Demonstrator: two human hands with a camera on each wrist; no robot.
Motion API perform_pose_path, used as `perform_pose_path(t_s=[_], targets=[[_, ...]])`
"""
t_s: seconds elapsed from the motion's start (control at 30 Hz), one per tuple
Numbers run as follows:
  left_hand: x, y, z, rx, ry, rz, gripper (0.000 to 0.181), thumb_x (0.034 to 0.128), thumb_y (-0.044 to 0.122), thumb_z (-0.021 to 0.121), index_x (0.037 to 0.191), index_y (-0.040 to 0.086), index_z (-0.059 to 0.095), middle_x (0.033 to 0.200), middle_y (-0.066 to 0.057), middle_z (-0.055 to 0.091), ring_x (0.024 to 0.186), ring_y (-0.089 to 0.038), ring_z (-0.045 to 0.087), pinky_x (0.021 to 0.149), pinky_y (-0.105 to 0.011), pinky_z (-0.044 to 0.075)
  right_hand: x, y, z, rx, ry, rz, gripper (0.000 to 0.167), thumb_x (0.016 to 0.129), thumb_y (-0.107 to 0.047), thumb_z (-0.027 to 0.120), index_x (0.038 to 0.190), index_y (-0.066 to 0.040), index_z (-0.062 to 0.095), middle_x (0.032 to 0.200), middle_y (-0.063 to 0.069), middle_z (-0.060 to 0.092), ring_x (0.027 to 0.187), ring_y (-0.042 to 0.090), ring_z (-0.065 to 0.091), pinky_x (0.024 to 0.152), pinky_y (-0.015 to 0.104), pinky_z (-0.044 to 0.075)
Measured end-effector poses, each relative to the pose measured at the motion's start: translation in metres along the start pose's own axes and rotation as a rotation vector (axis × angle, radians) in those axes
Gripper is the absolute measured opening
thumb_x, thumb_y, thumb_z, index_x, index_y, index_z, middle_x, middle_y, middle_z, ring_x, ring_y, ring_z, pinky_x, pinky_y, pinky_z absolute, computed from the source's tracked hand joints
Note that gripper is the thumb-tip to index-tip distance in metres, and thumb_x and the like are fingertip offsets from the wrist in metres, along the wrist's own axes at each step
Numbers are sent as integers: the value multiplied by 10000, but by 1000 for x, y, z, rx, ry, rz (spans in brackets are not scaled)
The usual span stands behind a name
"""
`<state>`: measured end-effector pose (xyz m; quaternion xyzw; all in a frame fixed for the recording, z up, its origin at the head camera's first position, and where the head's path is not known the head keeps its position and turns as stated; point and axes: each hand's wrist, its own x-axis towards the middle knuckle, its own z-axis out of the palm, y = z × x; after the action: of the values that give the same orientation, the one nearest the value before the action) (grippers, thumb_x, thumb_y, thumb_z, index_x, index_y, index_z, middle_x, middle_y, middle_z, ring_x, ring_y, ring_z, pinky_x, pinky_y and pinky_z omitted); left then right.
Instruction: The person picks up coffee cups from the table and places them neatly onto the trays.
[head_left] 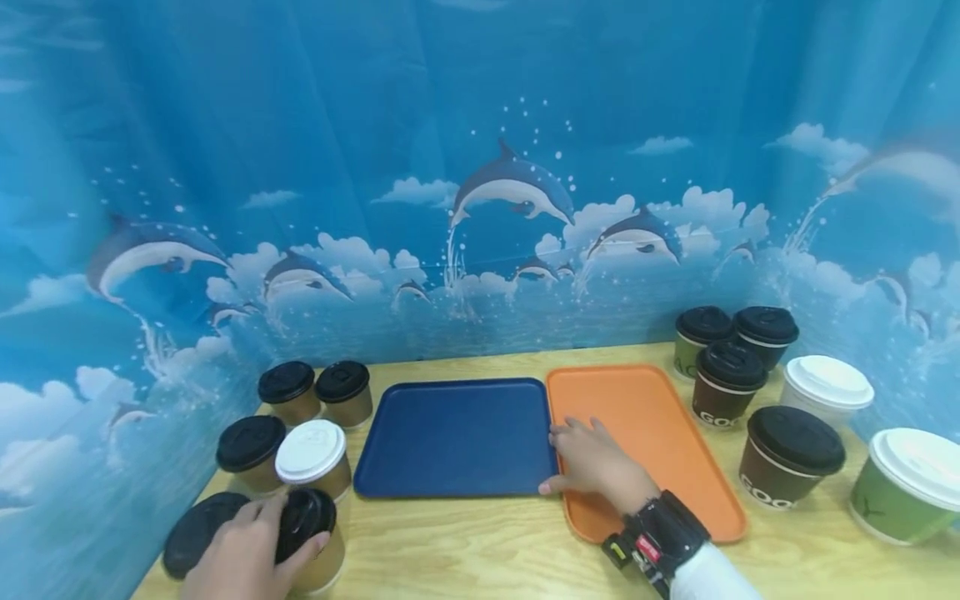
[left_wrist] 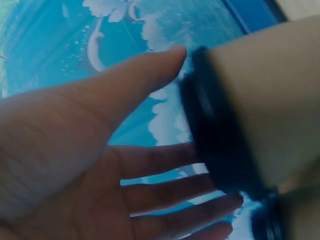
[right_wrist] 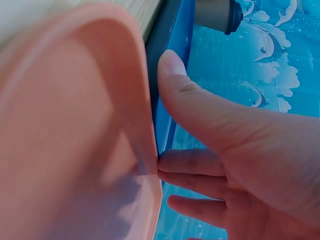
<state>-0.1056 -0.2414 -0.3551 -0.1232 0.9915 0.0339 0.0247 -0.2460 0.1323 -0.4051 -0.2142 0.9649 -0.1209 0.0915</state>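
In the head view my left hand (head_left: 243, 554) is at a brown cup with a black lid (head_left: 306, 521), thumb on one side and fingers on the other. The left wrist view shows the hand (left_wrist: 100, 150) with spread, nearly straight fingers at the black lid (left_wrist: 220, 130); whether they press on it is unclear. My right hand (head_left: 596, 467) lies over the meeting edges of a blue tray (head_left: 457, 437) and an orange tray (head_left: 637, 408). In the right wrist view that hand's (right_wrist: 240, 160) fingertips touch the orange tray's rim (right_wrist: 150, 125), its thumb by the blue tray (right_wrist: 172, 100).
Several lidded cups stand at the left, one with a white lid (head_left: 311, 452). At the right are more cups, dark brown (head_left: 783, 475) and green (head_left: 896, 492), with black or white lids. A blue dolphin curtain (head_left: 480, 317) hangs behind the wooden table (head_left: 450, 550).
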Motion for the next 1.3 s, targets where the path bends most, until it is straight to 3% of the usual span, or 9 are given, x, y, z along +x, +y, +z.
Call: perform_pose_path(t_s=[0.17,0.4,0.53,0.73,0.93,1.1,1.3], targets=[[2,-9,7,-4,-16,0,970,746,733,729,1156,-140,625,1004,-324,626,875,-472,657,735,-576,544,-1,-5,-6,-13,-8,11,782,765,-445,864,1325,44,621,1438,200,560,1424,436,383,1167,637,197],[6,-9,15,-6,-35,-18,1170,635,819,738,1210,-183,551,1101,-376,596,987,-524,626,767,-601,533,0,-4,-1,-16,-12,31,794,758,-461,864,1337,26,621,1430,184,574,1412,406,416,1163,621,227],[8,-6,18,-22,4,-43,1156,633,778,778,1224,-186,535,1047,-348,612,955,-507,637,751,-589,537,2,-2,1,-13,-4,31,800,759,-467,863,1341,24,617,1429,182,574,1415,410,409,1163,624,227],[8,-1,17,-62,49,-48,1145,639,741,800,1268,-173,517,1083,-384,578,973,-543,617,777,-608,527,1,-1,2,4,1,39,804,765,-463,860,1354,22,606,1454,180,552,1430,414,385,1166,632,211],[2,9,9,-101,37,-32,1135,642,767,777,1282,-134,518,1123,-389,561,924,-530,631,746,-598,535,-1,-3,0,5,5,32,801,765,-447,865,1351,33,603,1452,195,549,1422,426,389,1157,642,218],[-5,30,-2,-149,83,59,1023,673,746,774,1273,-53,555,1141,-339,582,885,-487,657,728,-588,541,0,-3,2,11,12,35,806,761,-451,867,1350,32,604,1460,193,543,1425,425,387,1163,634,215],[-8,78,-8,-267,195,251,780,713,603,838,1247,81,613,1142,-168,625,882,-305,685,684,-481,566,0,0,3,8,13,34,802,764,-449,866,1343,41,610,1460,202,541,1423,432,386,1161,634,217]])
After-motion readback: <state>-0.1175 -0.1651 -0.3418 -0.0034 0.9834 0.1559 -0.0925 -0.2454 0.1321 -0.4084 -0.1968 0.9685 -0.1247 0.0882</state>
